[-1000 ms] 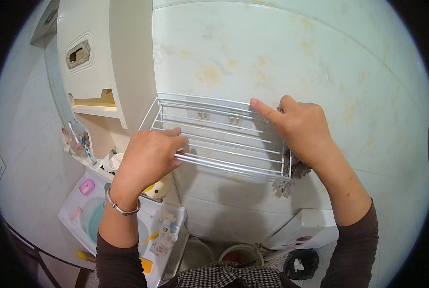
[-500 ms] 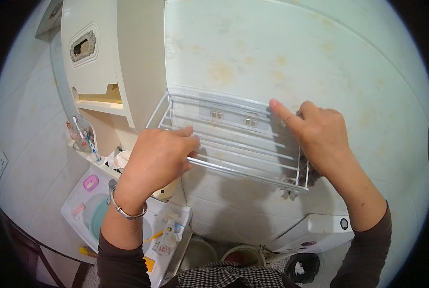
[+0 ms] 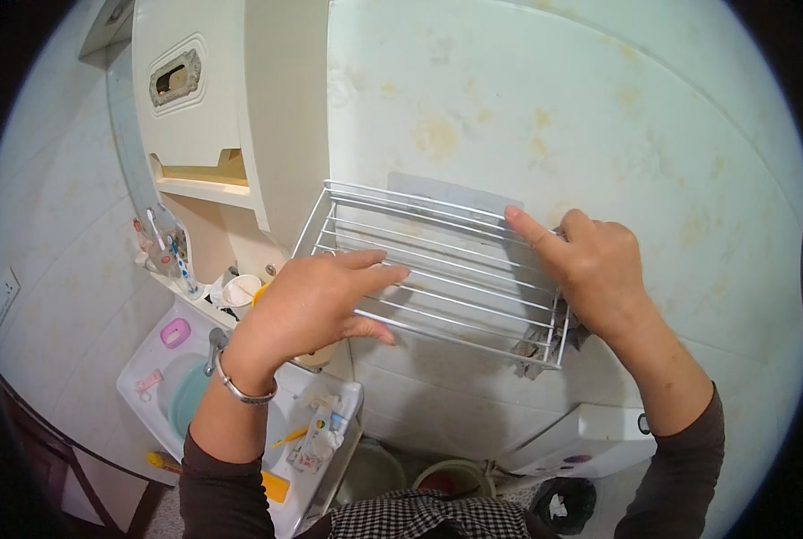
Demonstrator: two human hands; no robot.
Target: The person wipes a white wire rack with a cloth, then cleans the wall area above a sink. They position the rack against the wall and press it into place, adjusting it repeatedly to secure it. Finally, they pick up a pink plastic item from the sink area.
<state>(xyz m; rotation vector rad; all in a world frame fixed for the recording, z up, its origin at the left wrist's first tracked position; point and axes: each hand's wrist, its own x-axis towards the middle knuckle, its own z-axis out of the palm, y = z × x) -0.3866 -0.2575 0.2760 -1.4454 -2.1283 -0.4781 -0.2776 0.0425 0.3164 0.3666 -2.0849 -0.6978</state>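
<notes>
A white wire rack (image 3: 446,273) is held up in front of the wall, slightly tilted, its right end lower. My right hand (image 3: 599,265) grips its right end, with the index finger stretched along the back rail. A crumpled grey cloth (image 3: 534,356) shows under that end; how far it reaches beneath my palm is hidden. Over the rack's front left part lies my left hand (image 3: 316,296), fingers stretched and apart, thumb outside the front rail. Behind the rack's back rail a greyish adhesive mounting strip (image 3: 455,193) is stuck to the wall.
On the left stand a white cabinet (image 3: 285,99) and a washbasin (image 3: 145,355) with a pink soap dish (image 3: 175,333). Toothbrushes (image 3: 184,260) sit on its shelf. Below right are a white toilet tank (image 3: 590,436) and a black bin (image 3: 568,503); buckets (image 3: 455,472) stand at the bottom.
The rack has shifted slightly down and left relative to the wall strip, whose clips are now hidden behind it. My left hand's fingers have loosened from the front rail and spread.
</notes>
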